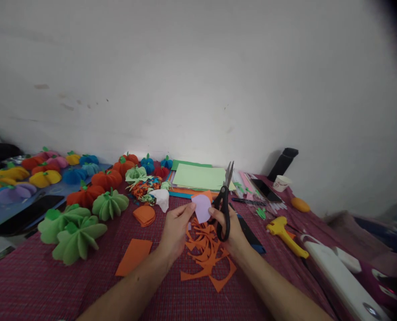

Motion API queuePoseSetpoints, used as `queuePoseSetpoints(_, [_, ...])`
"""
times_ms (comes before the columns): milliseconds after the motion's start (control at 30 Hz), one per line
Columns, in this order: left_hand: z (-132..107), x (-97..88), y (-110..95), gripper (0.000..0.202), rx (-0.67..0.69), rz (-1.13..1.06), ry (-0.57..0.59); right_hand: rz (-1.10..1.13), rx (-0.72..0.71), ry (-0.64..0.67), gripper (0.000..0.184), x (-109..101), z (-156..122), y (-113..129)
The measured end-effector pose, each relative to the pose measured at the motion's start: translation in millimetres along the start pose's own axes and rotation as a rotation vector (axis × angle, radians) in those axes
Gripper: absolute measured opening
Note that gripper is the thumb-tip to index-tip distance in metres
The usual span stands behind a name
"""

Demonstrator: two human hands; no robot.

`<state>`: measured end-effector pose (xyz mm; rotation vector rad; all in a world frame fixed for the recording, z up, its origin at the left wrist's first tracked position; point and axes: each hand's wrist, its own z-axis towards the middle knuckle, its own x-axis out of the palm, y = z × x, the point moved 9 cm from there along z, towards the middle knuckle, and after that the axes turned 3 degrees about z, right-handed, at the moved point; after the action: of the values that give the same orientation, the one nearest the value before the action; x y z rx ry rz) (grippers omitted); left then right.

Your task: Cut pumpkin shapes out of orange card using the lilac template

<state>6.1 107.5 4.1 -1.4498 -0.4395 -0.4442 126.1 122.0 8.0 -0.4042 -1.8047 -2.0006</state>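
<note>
My left hand [177,227] pinches a lilac rounded piece of paper [202,208] by its left edge. Behind that piece, the corner of an orange paper [207,195] shows along the top. Black-handled scissors [223,203] hang on my right hand [230,227], blades pointing up and slightly parted. The right thumb also touches the lilac piece's right edge. Curled orange paper scraps [206,252] lie on the cloth below both hands. To the left rest a stack of rounded orange pieces [145,215] and an orange rectangle of paper [134,256].
Several paper pumpkins [106,179] fill the left side, near a dark phone [27,215]. Light green sheets [198,176] are stacked by the wall. At right are a yellow glue gun [287,236], a paper cup [281,183] and a white power strip [341,276].
</note>
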Motion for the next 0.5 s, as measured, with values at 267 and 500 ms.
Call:
queuePoseSetpoints(267, [1.2, -4.2, -1.2, 0.026, 0.018, 0.049, -0.046, 0.008, -0.02, -0.008, 0.028, -2.8, 0.7, -2.7])
queuePoseSetpoints(500, [1.0, -12.1, -0.4, 0.027, 0.036, 0.111, -0.102, -0.077, -0.069, -0.037, 0.035, -6.8, 1.3, -2.6])
